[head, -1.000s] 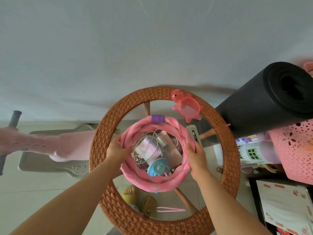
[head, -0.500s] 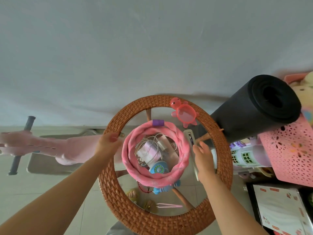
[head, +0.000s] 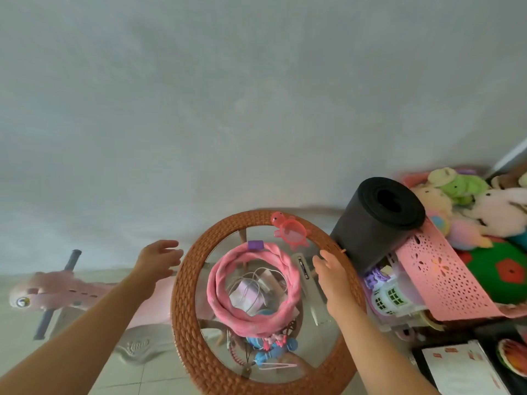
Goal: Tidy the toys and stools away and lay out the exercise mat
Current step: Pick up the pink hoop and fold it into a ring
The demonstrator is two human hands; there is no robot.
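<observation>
A round wicker-rimmed glass table (head: 188, 317) stands near a wall (head: 228, 95). On its glass sits a woven basket (head: 228, 303) holding cables and small items; a toy turtle (head: 291, 230) rests on the far rim, and a remote control (head: 303, 269) lies right of the basket. The left hand (head: 158, 262) hovers outside the rim's left edge, above a ride-on toy (head: 71, 295) on the floor. The right hand (head: 332, 276) hovers over the table's right side. A rolled exercise mat (head: 376, 226) stands upright just right of the table, with a perforated basket (head: 445, 275) of plush toys (head: 502, 212) beyond it.
</observation>
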